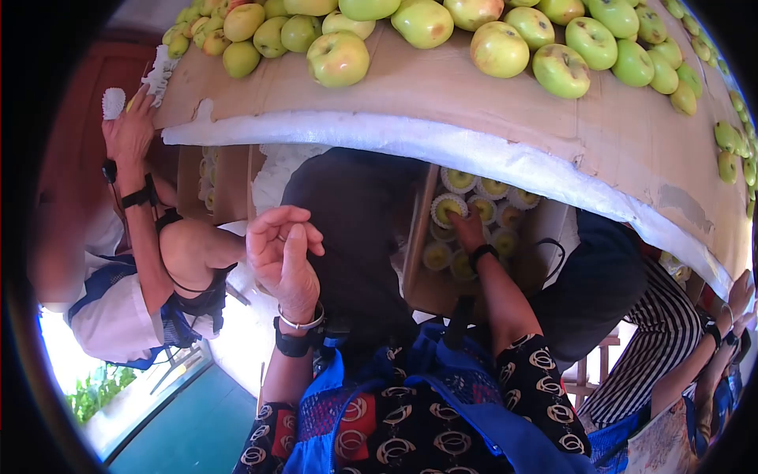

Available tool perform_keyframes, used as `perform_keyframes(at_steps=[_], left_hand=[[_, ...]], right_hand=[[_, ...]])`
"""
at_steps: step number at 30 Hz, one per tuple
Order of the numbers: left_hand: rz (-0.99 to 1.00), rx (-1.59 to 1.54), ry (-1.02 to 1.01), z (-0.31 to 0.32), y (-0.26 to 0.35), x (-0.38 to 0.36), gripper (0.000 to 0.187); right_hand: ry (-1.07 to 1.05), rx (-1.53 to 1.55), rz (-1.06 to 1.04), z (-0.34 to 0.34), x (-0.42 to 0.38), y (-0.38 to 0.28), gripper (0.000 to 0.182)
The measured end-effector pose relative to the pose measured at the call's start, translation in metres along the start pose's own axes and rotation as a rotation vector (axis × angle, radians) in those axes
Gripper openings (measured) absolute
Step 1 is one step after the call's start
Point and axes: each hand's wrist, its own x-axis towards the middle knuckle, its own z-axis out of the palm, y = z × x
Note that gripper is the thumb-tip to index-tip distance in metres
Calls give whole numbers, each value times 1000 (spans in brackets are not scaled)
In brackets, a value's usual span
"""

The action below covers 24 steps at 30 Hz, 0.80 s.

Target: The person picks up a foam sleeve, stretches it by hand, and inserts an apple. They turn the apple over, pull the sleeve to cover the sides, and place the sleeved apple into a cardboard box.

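Observation:
My right hand [470, 229] reaches down into a cardboard box [416, 241], its fingers closed on a green apple [447, 212] in a white foam net. More netted apples [461, 265] lie in the box around it, partly hidden by the hand and forearm. My left hand [286, 254] is raised above my dark-clad leg, palm turned inward, with the fingers loosely curled and apart. Nothing shows in it.
Bare green apples [338, 59] are heaped on a cardboard-covered table [379, 91] with a white padded edge [442, 142]. At left, a co-worker's hand [133, 126] is near foam nets [160, 75]; another box [233, 182] stands below. Another person's hands [738, 304] are at right.

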Motion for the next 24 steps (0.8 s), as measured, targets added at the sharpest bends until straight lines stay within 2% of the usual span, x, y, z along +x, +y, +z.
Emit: perform_keyframes(at_steps=[13,16,20,22,24], left_hand=[[84,74,-20,3,-3,2,14],[92,77,-28,5,-2,2,14],[94,80,-25,4,-3,1,15],[86,59,-19,6,-3,0,16],[83,71,-22,6,-2,-1,16]], right_hand=[[74,194,-29,17,22,14,58],[147,123,-95,21,25,20,57],[119,18,-113,21,19,22,55],[102,63,-64,20,17,27,65],[55,88,-28,15,13,23,67]])
